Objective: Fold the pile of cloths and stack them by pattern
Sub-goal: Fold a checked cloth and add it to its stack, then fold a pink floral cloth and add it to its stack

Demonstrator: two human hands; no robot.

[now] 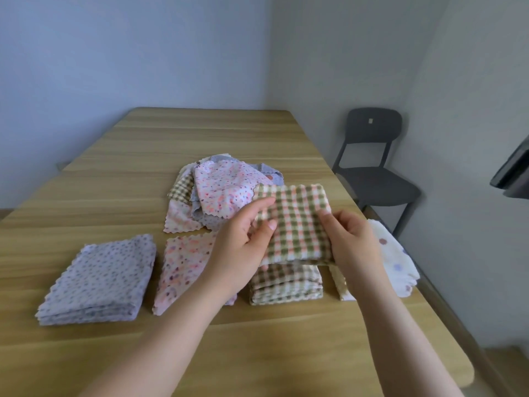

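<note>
A folded green-and-pink checked cloth [296,222] is held in the air by both hands. My left hand [242,247] pinches its left edge and my right hand [352,242] grips its right edge. Directly below lies a stack of folded checked cloths [286,286]. To the left are a folded pink speckled stack [183,267] and a folded lilac speckled stack [100,279]. A white cloth with large dots [396,262] lies at the right, partly behind my right hand. The unfolded pile [220,193] sits behind the stacks.
Everything rests on a wooden table [171,144] whose right edge runs close to the white cloth. A dark grey chair [375,170] stands beyond the right edge by the wall. A dark object [512,170] juts in at far right.
</note>
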